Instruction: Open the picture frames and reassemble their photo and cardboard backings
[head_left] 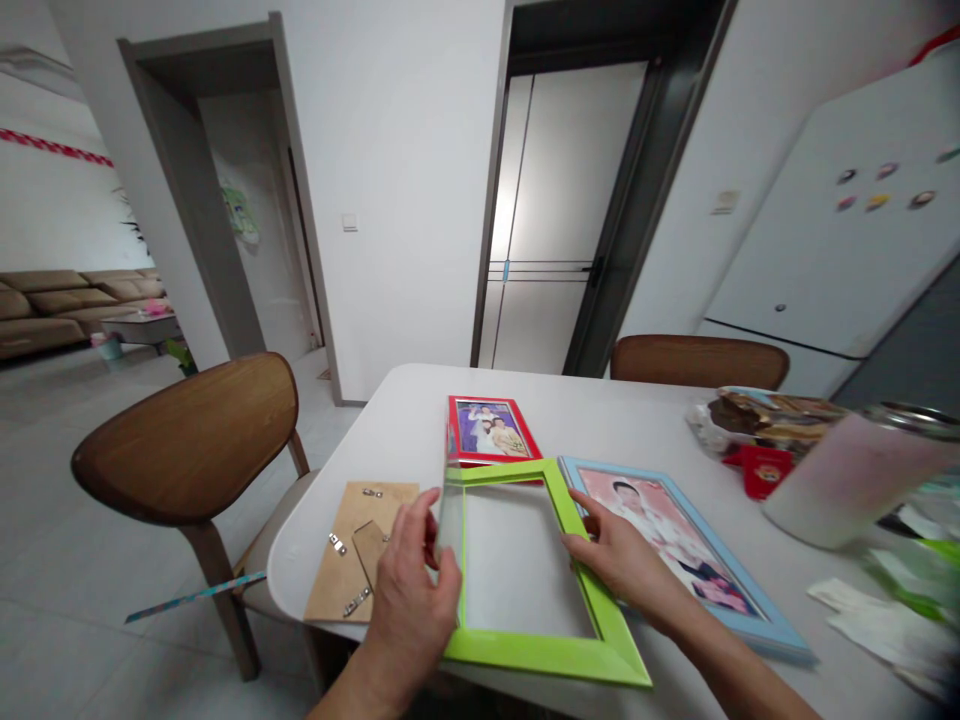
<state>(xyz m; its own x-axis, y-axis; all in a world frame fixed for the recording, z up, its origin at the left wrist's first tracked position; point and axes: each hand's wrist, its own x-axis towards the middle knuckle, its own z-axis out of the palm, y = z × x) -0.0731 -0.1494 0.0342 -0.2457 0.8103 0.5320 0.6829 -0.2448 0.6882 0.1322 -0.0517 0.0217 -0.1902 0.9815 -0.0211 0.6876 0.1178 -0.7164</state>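
Observation:
A green photo frame (551, 655) with an open middle is tilted over the near edge of the white table. My right hand (611, 555) grips its right side between thumb and fingers. At the frame's left side, my left hand (416, 585) pinches a clear, thin sheet (451, 515) that stands nearly on edge. A brown backing board (330, 575) with metal clips lies under and left of my left hand. Behind the green frame is a red frame (491, 430) holding a photo. To the right, partly under my right forearm, lies a light blue frame (720, 550) with another photo.
Right of the frames are a pink and white tumbler (847, 485), a red packet (765, 470), a plastic-wrapped package (780, 415) and crumpled white tissue (870, 625). Brown chairs stand at the left (195, 435) and the far side (697, 360) of the white table (592, 405).

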